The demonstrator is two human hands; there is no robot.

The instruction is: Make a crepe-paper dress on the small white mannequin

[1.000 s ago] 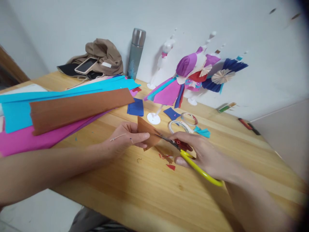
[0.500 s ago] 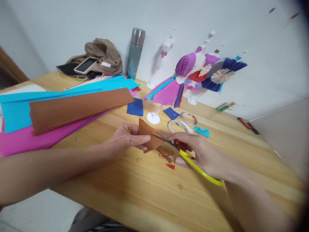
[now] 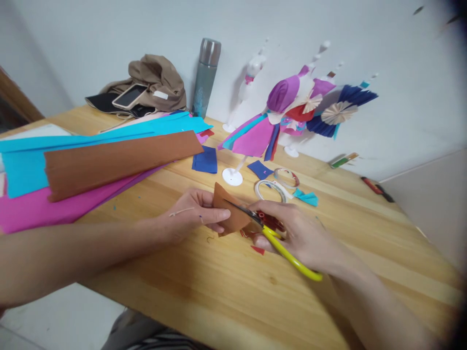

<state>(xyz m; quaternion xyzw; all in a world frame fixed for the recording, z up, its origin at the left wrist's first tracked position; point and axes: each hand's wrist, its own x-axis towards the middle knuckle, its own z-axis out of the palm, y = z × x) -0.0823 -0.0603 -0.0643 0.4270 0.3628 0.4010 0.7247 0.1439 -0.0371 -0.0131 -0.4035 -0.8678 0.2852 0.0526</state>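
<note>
One brown paper piece (image 3: pixel 236 221), between both hands (image 3: pixel 191 216) (image 3: pixel 297 233), left-held; scissors (image 3: pixel 269 236) in right

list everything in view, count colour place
scissors: 1, yellow handles, front centre
paper piece: 1, brown, front centre
paper sheets: several, blue, brown, magenta, left
paper patches: several, blue, centre
tape rolls: 2, pale, centre right
paper strip: 1, turquoise, centre right
scraps: several, red, centre
decorated figures: several, multicoloured, back
flask: 1, grey, back
phone: 1, black, back left
cloth bundle: 1, brown, back left
unclear tool: 1, red, far right
table: 1, tan, beneath
left hand: 1, holding paper piece
right hand: 1, holding scissors
</note>
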